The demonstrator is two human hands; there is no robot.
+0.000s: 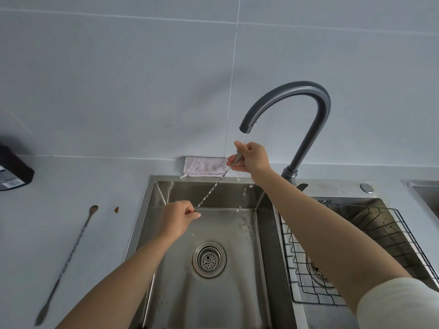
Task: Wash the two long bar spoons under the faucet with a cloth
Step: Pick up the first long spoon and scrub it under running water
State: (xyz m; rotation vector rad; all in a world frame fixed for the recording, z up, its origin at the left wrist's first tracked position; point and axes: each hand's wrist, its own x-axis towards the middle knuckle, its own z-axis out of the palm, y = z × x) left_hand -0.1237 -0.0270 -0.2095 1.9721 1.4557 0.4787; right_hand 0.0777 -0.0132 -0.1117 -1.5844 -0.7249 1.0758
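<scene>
step: rinse bar spoon (212, 189) under faucet (294, 98) | left hand (177, 217) pinches lower end | right hand (250, 159) pinches bowl end in stream | tip: rotate slowly; cloth (204, 166) unused

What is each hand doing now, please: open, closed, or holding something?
Left hand: closed, pinching the lower end of the bar spoon.
Right hand: closed on the upper end of the same spoon, under the faucet.

The held spoon's (211, 191) ends are hidden inside both hands, and the dark container (14, 169) is cut off at left.
</scene>
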